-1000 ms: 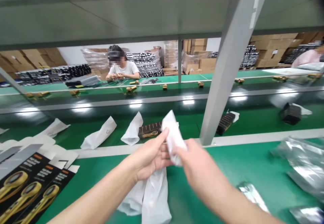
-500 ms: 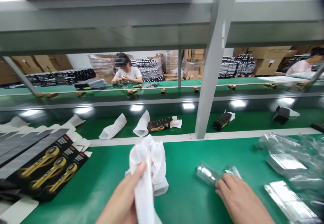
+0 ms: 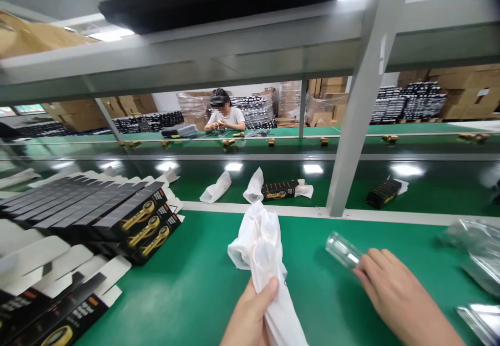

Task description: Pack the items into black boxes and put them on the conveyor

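Note:
My left hand (image 3: 255,309) is closed round a white bag (image 3: 273,288) of thin soft material, thumb on top. Further white bags (image 3: 244,239) bunch up just beyond it, and I cannot tell whether the hand grips those too. To the right, my right hand (image 3: 390,283) has its fingers closed on the near end of a clear plastic tube (image 3: 341,249), which lies tilted over the green work surface (image 3: 195,283). The tube's near end is hidden by the fingers.
Black printed boxes (image 3: 136,221) with open white flaps are stacked at left. Clear plastic packaging (image 3: 480,257) lies at right. A grey post (image 3: 361,106) rises ahead. On the belt beyond are a black box (image 3: 279,189) and white bags (image 3: 216,187). A person (image 3: 230,116) sits across the line.
The view has swung left, bringing more boxes into sight. A second clear tube end near my right hand no longer shows. Both hands keep hold of their things.

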{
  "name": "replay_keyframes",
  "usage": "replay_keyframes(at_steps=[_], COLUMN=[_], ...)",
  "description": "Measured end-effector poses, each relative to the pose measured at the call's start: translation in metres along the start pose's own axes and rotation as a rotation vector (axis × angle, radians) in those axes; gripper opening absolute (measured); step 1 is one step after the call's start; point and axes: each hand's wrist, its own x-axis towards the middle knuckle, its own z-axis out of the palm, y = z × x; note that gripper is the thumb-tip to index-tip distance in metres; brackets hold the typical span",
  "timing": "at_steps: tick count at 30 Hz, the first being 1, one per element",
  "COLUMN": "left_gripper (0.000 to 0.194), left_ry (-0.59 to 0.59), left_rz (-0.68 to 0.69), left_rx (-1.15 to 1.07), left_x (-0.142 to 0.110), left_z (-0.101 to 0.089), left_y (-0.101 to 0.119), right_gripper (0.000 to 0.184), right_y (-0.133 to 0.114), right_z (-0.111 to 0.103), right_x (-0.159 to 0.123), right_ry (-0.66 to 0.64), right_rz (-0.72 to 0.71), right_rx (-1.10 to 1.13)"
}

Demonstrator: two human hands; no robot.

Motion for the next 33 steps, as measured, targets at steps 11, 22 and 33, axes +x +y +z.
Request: replay_keyframes(at_steps=[11, 22, 33], left_gripper=[0.074, 0.079, 0.086], left_ry=[0.026, 0.024, -0.004], left_rz=[0.018, -0.002, 0.03], left_rx=[-0.04, -0.07, -0.139], left_x=[-0.002, -0.002, -0.002], left_z=[-0.005, -0.001, -0.004], left_y=[-0.003, -0.01, -0.017], right_gripper=[0.033, 0.02, 0.011], right_y=[0.007, -0.015, 0.004], right_z=[-0.051, -0.043, -0.056], right_x=[0.013, -0.01, -0.001], right_ry=[-0.475, -0.081, 0.067], right_rz=[0.307, 0.077, 0.045], right_rx=[0.508, 0.336, 0.206])
